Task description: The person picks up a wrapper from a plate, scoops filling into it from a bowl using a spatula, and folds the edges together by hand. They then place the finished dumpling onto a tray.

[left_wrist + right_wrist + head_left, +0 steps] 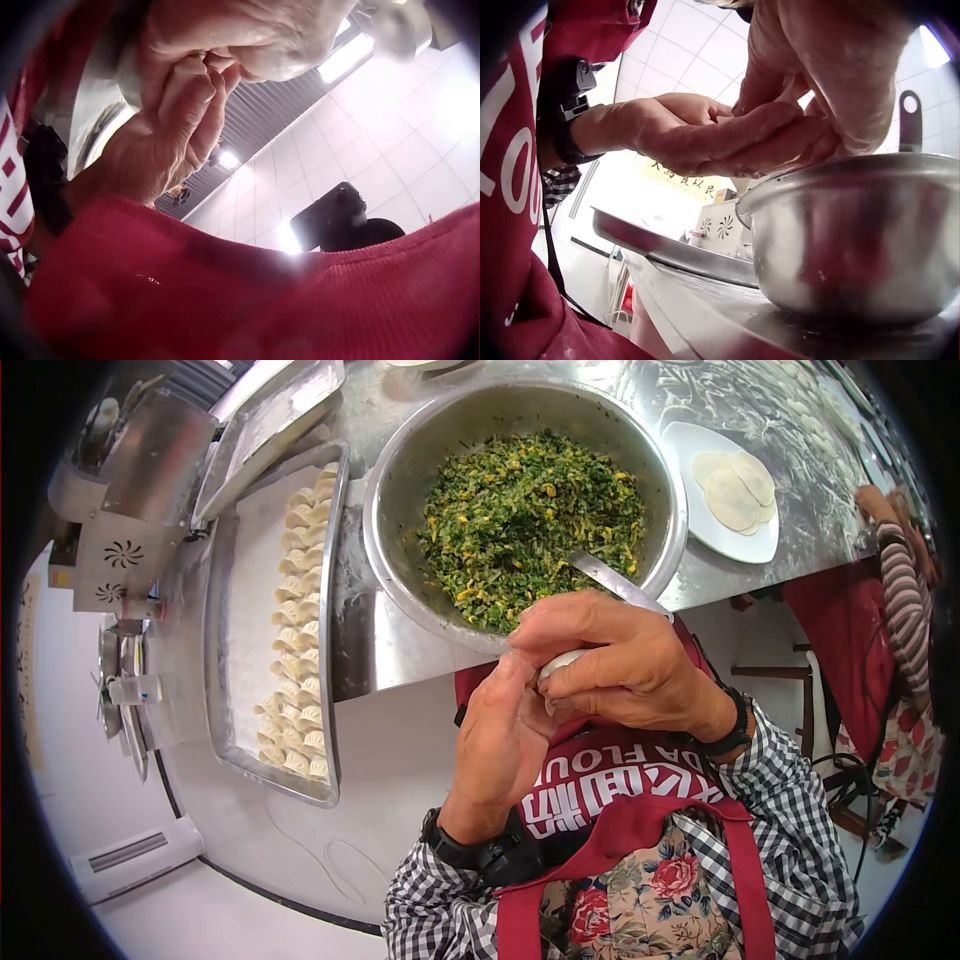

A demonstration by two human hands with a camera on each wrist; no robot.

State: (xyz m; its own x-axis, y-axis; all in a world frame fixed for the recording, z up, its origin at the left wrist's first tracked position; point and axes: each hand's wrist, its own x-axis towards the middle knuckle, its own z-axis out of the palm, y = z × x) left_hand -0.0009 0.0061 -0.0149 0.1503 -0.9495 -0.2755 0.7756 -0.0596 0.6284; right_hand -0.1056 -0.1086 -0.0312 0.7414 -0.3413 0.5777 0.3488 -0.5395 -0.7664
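Close together above the apron, the left hand (500, 730) and right hand (635, 670) hold a white dough piece (560, 663), mostly hidden between them. The right hand's fingers bend over it from the right; the left hand cups it from the left. From the right wrist view, the left hand (697, 139) lies low with its fingers under the right hand (832, 60). Just beyond the hands stands a steel bowl (385, 550) of chopped green and yellow filling (530, 510). A metal utensil (615, 578) leans in it.
Left of the bowl, a metal tray (230, 630) holds rows of pleated dumplings (300, 640). A white plate (715, 535) with several round wrappers (735, 500) lies right of the bowl. Another tray (260, 440) is at the back left. A person's striped sleeve (903, 600) shows far right.
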